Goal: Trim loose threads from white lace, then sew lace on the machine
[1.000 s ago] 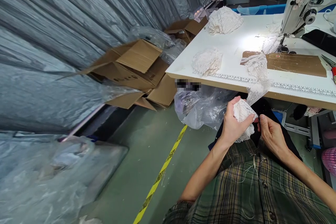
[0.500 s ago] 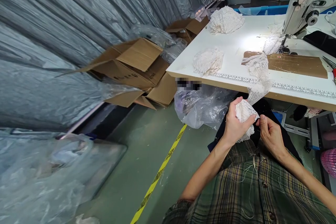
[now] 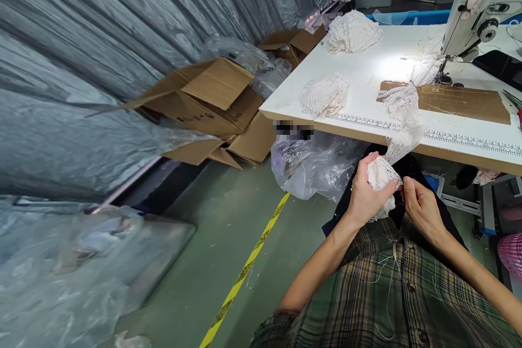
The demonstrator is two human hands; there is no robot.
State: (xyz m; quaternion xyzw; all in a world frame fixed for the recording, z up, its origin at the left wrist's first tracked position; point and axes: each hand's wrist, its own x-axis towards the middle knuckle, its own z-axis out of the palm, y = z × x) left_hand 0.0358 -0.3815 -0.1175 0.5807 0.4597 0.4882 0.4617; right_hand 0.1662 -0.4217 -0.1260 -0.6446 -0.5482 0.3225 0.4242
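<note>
My left hand (image 3: 364, 194) is closed around a bundle of white lace trim (image 3: 380, 175), held in my lap below the table edge. My right hand (image 3: 420, 204) pinches the bundle's right end with its fingertips. A strip of the same lace (image 3: 402, 119) runs from the bundle up over the edge of the white table (image 3: 367, 87) and across a brown cardboard sheet (image 3: 460, 99) to the sewing machine (image 3: 475, 5).
Two loose heaps of lace (image 3: 325, 95) (image 3: 351, 31) lie on the table. A clear plastic bag (image 3: 314, 166) sits under the table edge. Open cardboard boxes (image 3: 207, 100) stand against the grey plastic-sheeted wall. A yellow tape line (image 3: 244, 272) crosses the green floor.
My hands have stayed together on the lace bundle, with the fingers shifting slightly. The view has drifted a little.
</note>
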